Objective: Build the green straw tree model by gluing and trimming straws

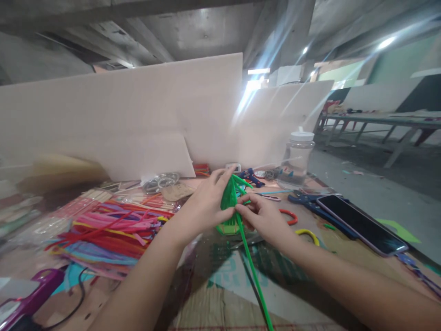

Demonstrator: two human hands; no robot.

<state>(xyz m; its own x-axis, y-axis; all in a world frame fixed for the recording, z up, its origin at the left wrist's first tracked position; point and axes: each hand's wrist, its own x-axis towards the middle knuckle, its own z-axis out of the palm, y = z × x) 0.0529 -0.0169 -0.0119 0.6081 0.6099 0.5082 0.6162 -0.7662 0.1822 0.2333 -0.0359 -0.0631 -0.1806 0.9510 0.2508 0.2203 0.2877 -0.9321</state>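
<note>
At the middle of the table, my left hand (pixel 208 197) is closed around the left side of a green craft piece (pixel 228 200). This piece stands upright, with a wider, flat-sided base and several green strips sticking out at its top right. My right hand (pixel 259 212) is closed too, thumb and fingers pinching a long green pipe cleaner (pixel 251 259) against the piece. The pipe cleaner's free end trails down toward the front edge. Partly under my right hand lie scissors (pixel 246 242); a yellow handle (pixel 309 233) and a red handle (pixel 291 217) show beyond the wrist.
Colourful pipe cleaners (pixel 113 230) are heaped at left, with a purple glue gun (pixel 34 294) in front. A blue glue gun (pixel 252 176) and a water bottle (pixel 296 158) stand behind. On the right, a phone (pixel 361 224) rests across blue-handled pliers (pixel 317 207). White boards (pixel 165 110) wall the back.
</note>
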